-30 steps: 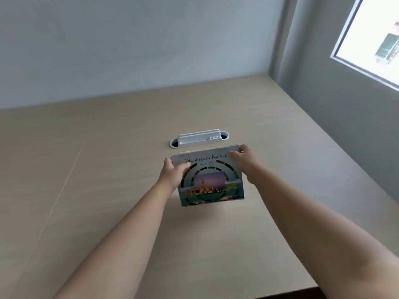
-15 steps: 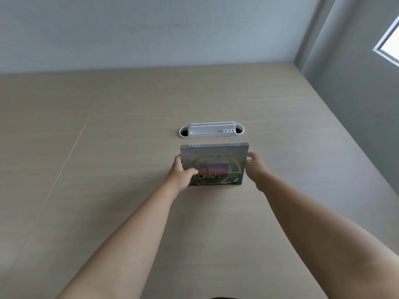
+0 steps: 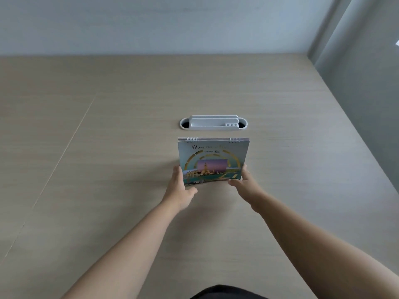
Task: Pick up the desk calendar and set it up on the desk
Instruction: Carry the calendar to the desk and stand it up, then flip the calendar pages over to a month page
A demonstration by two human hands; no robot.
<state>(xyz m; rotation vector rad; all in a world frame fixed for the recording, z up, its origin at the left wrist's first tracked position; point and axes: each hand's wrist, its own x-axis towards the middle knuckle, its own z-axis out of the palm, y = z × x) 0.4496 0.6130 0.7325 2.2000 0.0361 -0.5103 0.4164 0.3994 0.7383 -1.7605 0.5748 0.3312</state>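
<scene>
The desk calendar (image 3: 212, 159) stands upright on the light wooden desk (image 3: 108, 169), spiral binding on top, its colourful cover with gold arcs and a city picture facing me. My left hand (image 3: 180, 189) holds its lower left corner, thumb in front along the bottom edge. At the lower right corner is my right hand (image 3: 245, 186), fingers against the side edge and thumb pointing in under the bottom edge. The calendar's back and base are hidden.
A white oval cable port with a raised holder (image 3: 213, 123) is set into the desk just behind the calendar. Grey walls close off the desk at the back and on the right. A seam (image 3: 64, 147) runs across the desk on the left.
The calendar went from tilted in the air to standing upright on the desk. Both hands slid from its upper edges down to its bottom corners. The camera view turned left.
</scene>
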